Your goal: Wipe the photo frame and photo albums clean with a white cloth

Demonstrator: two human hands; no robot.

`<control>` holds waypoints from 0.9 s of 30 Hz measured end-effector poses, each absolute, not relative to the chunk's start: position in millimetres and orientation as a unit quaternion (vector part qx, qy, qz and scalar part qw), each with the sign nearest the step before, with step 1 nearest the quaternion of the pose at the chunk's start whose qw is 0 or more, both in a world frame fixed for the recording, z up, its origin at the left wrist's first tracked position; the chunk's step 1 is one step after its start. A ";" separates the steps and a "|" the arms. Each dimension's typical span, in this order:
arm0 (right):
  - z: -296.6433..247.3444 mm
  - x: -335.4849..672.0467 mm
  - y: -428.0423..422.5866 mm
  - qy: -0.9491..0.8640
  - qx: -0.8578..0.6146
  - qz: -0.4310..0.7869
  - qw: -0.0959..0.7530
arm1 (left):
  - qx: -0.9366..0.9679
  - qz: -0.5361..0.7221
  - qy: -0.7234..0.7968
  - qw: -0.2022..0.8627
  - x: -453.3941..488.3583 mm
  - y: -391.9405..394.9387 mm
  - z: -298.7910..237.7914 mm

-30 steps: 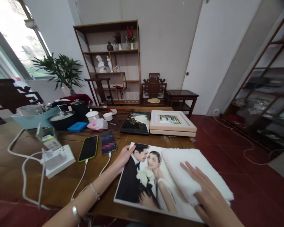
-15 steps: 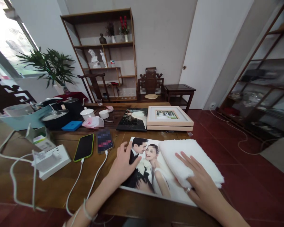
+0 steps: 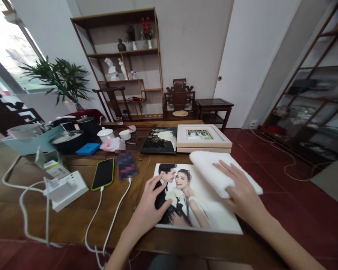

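A glossy wedding photo panel (image 3: 182, 210) lies on the wooden table in front of me, showing a couple in black and white clothes. My left hand (image 3: 152, 204) rests on its left side with the fingers spread. My right hand (image 3: 239, 191) holds a folded, fluffy white towel (image 3: 208, 168), fingers stretched over its top and the thumb side at its lower edge. The towel covers the panel's upper right part and hangs past its right edge.
Behind the panel lie a dark photo panel (image 3: 149, 144) and pale wooden picture frames (image 3: 225, 140). To the left are a green-edged phone (image 3: 103, 173), a second phone (image 3: 126, 167), charging cables, a white box (image 3: 70, 193), a blue box (image 3: 87, 149) and pots (image 3: 67, 139).
My right hand has moved the towel up and away from me, uncovering the panel's lower right part. My left hand stays on the panel's left side.
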State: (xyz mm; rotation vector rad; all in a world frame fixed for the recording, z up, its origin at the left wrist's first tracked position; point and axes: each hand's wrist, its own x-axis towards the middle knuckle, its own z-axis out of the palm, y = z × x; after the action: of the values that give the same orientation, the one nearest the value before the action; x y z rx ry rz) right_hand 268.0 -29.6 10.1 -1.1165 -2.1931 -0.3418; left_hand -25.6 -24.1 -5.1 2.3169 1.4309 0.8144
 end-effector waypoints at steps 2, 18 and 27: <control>10.1 255.9 -21.8 -0.856 -0.438 -0.094 0.259 | 0.803 0.289 0.500 0.148 -25.1 -24.3 -4.0; -0.8 243.8 -8.8 -0.865 -0.460 -0.052 0.193 | 0.798 0.245 0.521 0.178 -21.5 -26.7 -7.0; 26.9 227.8 -58.4 -0.863 -0.474 -0.060 0.165 | 0.786 0.255 0.524 0.206 -22.2 -26.8 -6.2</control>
State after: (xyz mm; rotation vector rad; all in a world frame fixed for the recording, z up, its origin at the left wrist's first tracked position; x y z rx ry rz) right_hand 227.8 -58.4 26.9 -1.3509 -2.4591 -0.1717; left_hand -22.2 -26.8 -6.2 2.1910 1.4602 0.7117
